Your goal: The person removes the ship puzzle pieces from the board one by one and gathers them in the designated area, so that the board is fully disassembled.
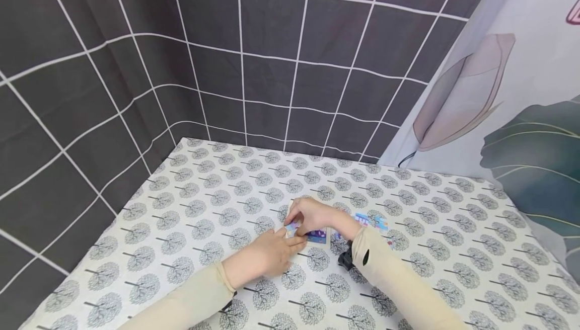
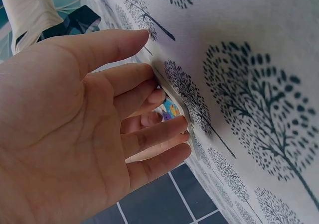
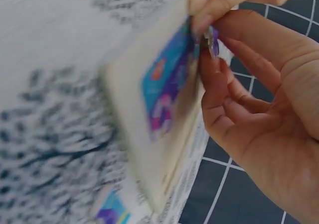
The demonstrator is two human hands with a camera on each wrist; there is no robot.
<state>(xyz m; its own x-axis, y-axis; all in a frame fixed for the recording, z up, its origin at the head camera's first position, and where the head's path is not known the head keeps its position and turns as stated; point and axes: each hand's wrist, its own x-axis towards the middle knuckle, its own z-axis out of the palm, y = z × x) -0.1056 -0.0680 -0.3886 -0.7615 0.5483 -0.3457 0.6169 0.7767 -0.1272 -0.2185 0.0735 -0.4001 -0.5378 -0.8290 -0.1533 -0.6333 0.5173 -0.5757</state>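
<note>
A pale-framed puzzle board (image 3: 124, 119) lies on the cloth, with a blue and purple picture inside its border. My left hand (image 1: 272, 252) rests at the board's near left side; in the left wrist view its fairly straight fingers touch the pale edge (image 2: 173, 92). Above the board's left part, my right hand (image 1: 312, 215) pinches a small purple puzzle piece (image 3: 215, 41) between thumb and fingers. Both hands' fingertips are close together there, and they cover part of the picture.
Several loose colourful puzzle pieces (image 1: 371, 222) lie right of the board, partly behind the right wrist. The table wears a white cloth (image 1: 217, 196) printed with grey trees. A dark checked curtain (image 1: 272, 78) hangs behind it, with a leaf-patterned one (image 1: 462, 88) at right.
</note>
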